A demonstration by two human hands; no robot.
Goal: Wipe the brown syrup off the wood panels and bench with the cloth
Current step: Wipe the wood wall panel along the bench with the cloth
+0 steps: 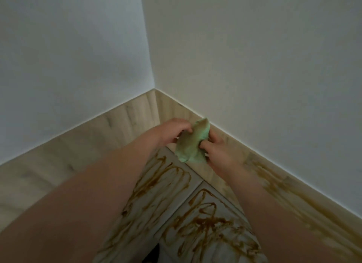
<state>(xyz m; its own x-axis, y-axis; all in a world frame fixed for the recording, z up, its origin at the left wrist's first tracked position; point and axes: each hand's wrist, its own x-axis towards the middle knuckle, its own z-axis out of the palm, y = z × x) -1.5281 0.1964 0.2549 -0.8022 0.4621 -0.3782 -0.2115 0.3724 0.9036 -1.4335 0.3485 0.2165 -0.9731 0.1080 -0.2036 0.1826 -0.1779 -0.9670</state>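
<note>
Bare forearms point(82, 204) at 6 o'clock, over tabletop point(160, 202) streaked with syrup point(205, 223).
Left hand point(172, 131) and right hand point(219, 153) pinching green cloth point(193, 145) above tabletop's 12 o'clock end; probably soft, light, limp; best bunched, clean face out.

Both forearms point(94, 200) are bare right to the picture's lower edge; the left hand point(172, 131) and the right hand point(221, 155) are bare as well; blur hides finer detail.

Both hands, left point(172, 132) and right point(219, 152), pinch a green cloth point(193, 143) (brown-stained) above the syrup-streaked bench point(162, 188).
</note>
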